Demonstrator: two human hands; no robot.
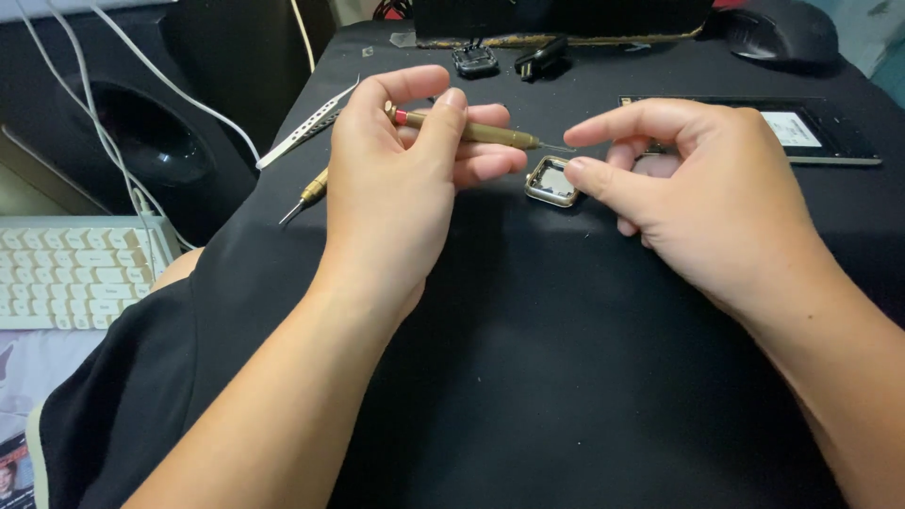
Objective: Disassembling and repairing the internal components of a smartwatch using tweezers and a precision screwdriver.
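My left hand (pixel 405 179) grips a thin brass-coloured screwdriver (pixel 485 133) with a red band near its end, held level with its fine tip pointing right. My right hand (pixel 698 188) is beside it, thumb and forefinger close to the tip, fingers apart and holding nothing that I can see. Just below the tip lies a small square metal watch case (pixel 551 180) on the black mat (pixel 528 358), touching my right thumb's tip or very near it.
Metal tweezers (pixel 306 127) and a second brass screwdriver (pixel 306 193) lie left of my left hand. A dark flat phone-like slab (pixel 830 132) lies at the right. Small black parts (pixel 474 60) sit at the back, a mouse (pixel 782 33) far right, a white keyboard (pixel 71 273) left.
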